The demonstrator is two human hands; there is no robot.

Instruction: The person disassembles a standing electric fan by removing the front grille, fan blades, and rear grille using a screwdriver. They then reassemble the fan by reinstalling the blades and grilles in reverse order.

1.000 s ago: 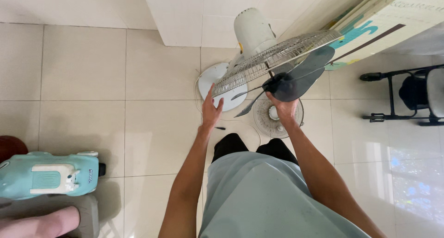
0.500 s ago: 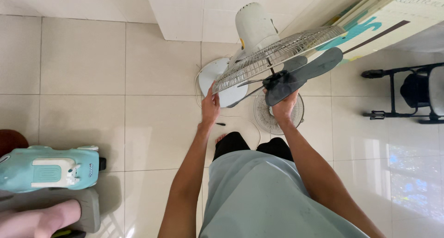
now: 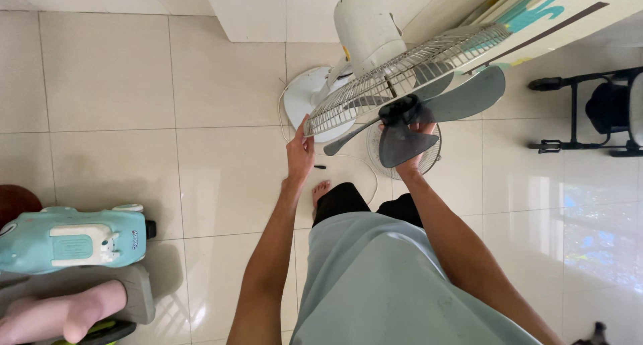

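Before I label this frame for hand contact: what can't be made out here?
Head view only:
- Right hand: fingers hidden behind the grey fan blades, so its grip is unclear.
- Left hand: fingertips at the rear guard rim; grasp not clear.
- Fan base: partly covered by guard and motor housing.
- Black frame: cut off by the right edge.

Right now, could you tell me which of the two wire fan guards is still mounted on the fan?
The larger rear guard, behind the grey blades, gripped by the left hand. The smaller round guard lies flat on the floor.
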